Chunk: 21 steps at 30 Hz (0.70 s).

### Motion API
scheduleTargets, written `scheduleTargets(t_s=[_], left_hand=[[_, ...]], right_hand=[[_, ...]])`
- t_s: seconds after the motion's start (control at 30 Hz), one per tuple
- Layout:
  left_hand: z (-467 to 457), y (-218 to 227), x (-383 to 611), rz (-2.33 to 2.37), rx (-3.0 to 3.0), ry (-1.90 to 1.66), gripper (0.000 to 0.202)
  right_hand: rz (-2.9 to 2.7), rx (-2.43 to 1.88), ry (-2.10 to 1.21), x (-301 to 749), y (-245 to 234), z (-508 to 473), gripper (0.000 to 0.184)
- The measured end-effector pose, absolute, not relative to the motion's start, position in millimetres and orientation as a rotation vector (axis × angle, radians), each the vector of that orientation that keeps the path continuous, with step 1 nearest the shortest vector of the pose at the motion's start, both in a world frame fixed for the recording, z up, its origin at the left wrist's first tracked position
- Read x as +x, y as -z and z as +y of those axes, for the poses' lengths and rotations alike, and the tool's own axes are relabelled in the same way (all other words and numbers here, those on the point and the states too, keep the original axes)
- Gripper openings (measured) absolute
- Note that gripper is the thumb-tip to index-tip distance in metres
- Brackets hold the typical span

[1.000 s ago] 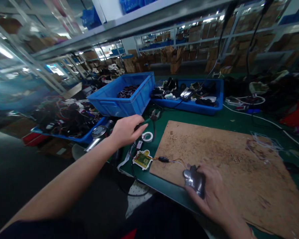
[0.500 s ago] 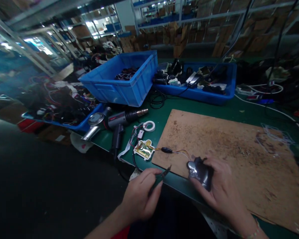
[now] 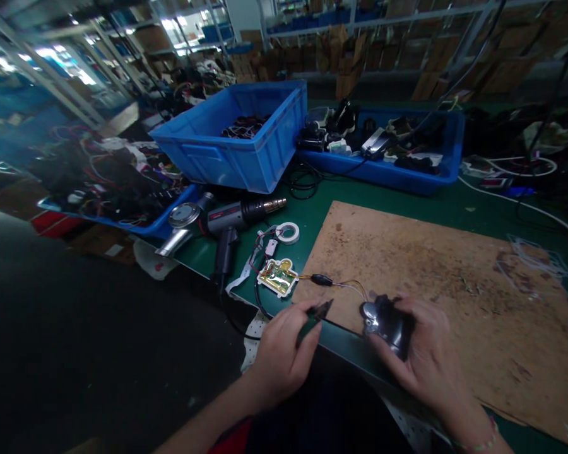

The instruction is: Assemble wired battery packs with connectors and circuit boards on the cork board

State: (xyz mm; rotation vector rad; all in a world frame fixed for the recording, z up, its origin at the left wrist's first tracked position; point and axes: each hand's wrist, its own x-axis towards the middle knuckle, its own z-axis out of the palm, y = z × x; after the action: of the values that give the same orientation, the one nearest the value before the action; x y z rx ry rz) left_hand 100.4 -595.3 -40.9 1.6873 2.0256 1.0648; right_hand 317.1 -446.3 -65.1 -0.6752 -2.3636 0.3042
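My left hand is closed around green-handled pliers, whose dark pointed jaws stick out to the right, just over the board's near edge. In my right hand is a glossy black plastic housing with a shiny round part at its left corner, gripped between thumb and fingers. Thin wires run left from the housing through a black sleeve to a circuit board in a white-edged frame, lying on the green table. The pliers do not touch the wires.
A brown work board covers the table's right side. Left of it lie a white tape roll and a heat gun. Behind stand a blue crate and a blue tray of parts. Another filled tray stands left.
My left hand has moved slightly up and right with the pliers, nearer the housing. My right hand still holds the housing. The whole view has shifted a little.
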Motion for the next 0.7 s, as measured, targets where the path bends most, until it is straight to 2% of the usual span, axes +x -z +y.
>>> scheduleTargets(t_s=[0.13, 0.2, 0.33, 0.47, 0.57, 0.7], left_hand=[[-595.5, 66.8, 89.6, 1.853, 1.615, -1.234, 0.014], [-599.7, 72.7, 83.2, 1.773, 1.743, -1.224, 0.017], [-605.3, 61.6, 78.8, 2.085, 1.838, -1.077, 0.024], [-597.7, 41.8, 82.2, 2.555, 1.719, -0.616, 0.042], [-590.3, 36.3, 85.4, 2.630, 1.673, -0.214, 0.051], [-588.1, 34.7, 89.8, 2.570, 1.650, -0.157, 0.052]], right_hand=[[-2.366, -0.699, -0.309, 317.3, 66.3, -446.2, 0.053], [-2.365, -0.710, -0.317, 317.6, 66.7, -446.3, 0.053], [-2.354, -0.704, -0.331, 318.4, 67.2, -446.2, 0.054], [-2.357, -0.702, -0.327, 319.0, 68.5, -446.1, 0.055], [-2.360, -0.704, -0.322, 319.0, 68.9, -446.2, 0.055], [-2.358, -0.690, -0.318, 318.5, 68.1, -446.0, 0.055]])
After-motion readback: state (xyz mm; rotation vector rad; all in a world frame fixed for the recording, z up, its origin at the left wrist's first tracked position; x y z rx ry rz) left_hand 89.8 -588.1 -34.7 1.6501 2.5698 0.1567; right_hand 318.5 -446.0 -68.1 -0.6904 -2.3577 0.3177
